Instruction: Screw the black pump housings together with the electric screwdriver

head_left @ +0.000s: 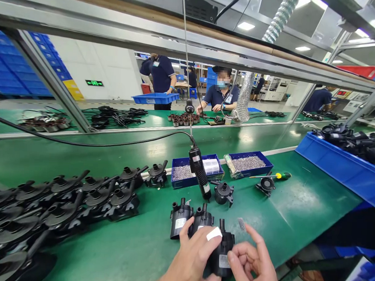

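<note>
At the bottom centre, my left hand [191, 257] grips a black pump body [223, 252] from the left, its index finger wrapped in white tape. My right hand [253, 261] holds the same pump from the right, thumb against its label and index finger raised. Two more black pump bodies [189, 218] stand upright on the green mat just beyond my hands. An electric screwdriver [199, 171] hangs on a cable above them, tip pointing down.
Many black pump covers [65, 204] lie on the left. Two blue screw trays [250, 164] sit behind, with a green-handled screwdriver [274, 175] and loose covers [224, 192] nearby. A blue bin [337, 162] of parts stands on the right. Other people work across the conveyor.
</note>
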Motion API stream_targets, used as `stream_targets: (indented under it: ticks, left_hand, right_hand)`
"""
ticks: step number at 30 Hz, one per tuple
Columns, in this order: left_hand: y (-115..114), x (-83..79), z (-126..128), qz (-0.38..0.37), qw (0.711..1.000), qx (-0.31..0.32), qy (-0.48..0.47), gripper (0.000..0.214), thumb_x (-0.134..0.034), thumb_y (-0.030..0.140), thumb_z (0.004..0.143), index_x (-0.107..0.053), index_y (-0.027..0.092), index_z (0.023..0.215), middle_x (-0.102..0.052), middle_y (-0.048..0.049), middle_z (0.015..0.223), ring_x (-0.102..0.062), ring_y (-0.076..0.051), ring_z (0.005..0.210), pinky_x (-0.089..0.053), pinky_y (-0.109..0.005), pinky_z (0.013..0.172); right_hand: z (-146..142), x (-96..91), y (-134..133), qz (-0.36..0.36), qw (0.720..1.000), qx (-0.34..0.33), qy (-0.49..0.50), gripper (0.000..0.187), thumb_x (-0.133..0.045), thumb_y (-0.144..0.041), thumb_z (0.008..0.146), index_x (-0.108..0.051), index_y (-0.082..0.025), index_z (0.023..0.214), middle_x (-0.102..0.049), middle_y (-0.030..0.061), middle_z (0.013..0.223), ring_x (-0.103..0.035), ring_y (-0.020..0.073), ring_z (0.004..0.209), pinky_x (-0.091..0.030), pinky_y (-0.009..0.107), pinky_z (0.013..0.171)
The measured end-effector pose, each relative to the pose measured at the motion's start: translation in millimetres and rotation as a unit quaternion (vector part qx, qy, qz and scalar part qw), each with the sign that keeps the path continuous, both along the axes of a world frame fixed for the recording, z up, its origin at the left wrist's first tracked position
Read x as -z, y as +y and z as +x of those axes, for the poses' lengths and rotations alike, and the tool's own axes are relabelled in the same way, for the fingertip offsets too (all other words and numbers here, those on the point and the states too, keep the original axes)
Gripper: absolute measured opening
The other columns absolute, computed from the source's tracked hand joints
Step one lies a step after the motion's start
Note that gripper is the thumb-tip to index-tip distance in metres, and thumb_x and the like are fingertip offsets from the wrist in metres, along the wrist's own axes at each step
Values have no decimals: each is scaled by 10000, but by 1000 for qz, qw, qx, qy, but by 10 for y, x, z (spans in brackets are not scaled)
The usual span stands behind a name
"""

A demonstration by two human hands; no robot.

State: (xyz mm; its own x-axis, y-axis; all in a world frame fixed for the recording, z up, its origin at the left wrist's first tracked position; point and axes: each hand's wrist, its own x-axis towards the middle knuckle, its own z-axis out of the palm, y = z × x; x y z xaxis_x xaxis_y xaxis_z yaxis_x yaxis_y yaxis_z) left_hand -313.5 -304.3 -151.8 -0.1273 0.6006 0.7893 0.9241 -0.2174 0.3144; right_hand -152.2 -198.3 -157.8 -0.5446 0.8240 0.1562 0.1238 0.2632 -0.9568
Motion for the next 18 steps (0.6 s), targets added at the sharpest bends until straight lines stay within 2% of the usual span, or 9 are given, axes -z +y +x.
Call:
stream_targets:
  ticks: [3,6,8,9,11,13,16,18]
  left_hand:
    - [-9,-12,-1,-3,1000,1,2,652,-618,77,814,-462,139,1444,-756,-154,1196,-725,-250,1137,-122,-574,1299]
    - [-10,-16,-6,-4,1000,4,10,637,-610,74,816,-469,131,1434,-756,-161,1192,-720,-252,1143,-114,-568,1296]
    - [-6,-21,-8,-7,1000,6,12,646,-606,74,814,-463,122,1442,-754,-167,1196,-717,-257,1155,-115,-567,1295]
    - [-3,-23,-8,-9,1000,8,10,654,-605,74,811,-459,121,1447,-752,-170,1202,-715,-259,1163,-116,-569,1294]
    - [5,-26,-6,-9,1000,10,2,658,-605,79,811,-454,125,1450,-753,-169,1210,-717,-260,1165,-120,-571,1294]
    - [11,-19,-4,-8,1000,11,-3,650,-605,84,816,-455,137,1446,-757,-160,1210,-722,-255,1154,-127,-562,1294]
    - [13,4,-1,-8,1000,7,0,638,-619,74,826,-461,138,1441,-761,-157,1215,-725,-254,1166,-123,-552,1301]
    - [12,19,3,-12,1000,0,-1,639,-628,74,842,-460,128,1457,-756,-168,1247,-718,-260,1202,-104,-552,1311]
  right_hand:
    - [51,3,3,125,991,-10,-39,619,-660,-465,1062,-437,-227,1587,-695,-24,715,-462,115,416,-356,228,374]
    - [135,-43,146,315,945,-51,-67,570,-634,-302,1085,-404,-237,1603,-733,-8,748,-553,143,443,-512,267,502]
    - [173,-81,304,377,918,-78,-96,624,-656,-276,1069,-373,-230,1623,-739,3,763,-624,176,510,-563,303,589]
    - [177,-95,378,362,921,-87,-116,671,-662,-299,1062,-339,-217,1644,-725,-5,751,-629,183,521,-564,308,591]
    - [142,-111,468,273,944,-106,-153,776,-643,-358,1050,-233,-199,1689,-686,-37,723,-617,185,515,-544,302,565]
    - [63,-133,457,205,952,-134,-184,902,-636,-361,1003,-116,-193,1721,-674,-59,707,-632,198,518,-513,306,559]
    - [-74,-274,365,196,929,-164,-266,1046,-657,-329,923,-28,-154,1741,-714,-34,689,-713,277,590,-470,352,595]
    - [-158,-463,396,172,915,-164,-325,1052,-684,-358,924,-64,-174,1754,-726,-22,679,-733,311,643,-470,375,631]
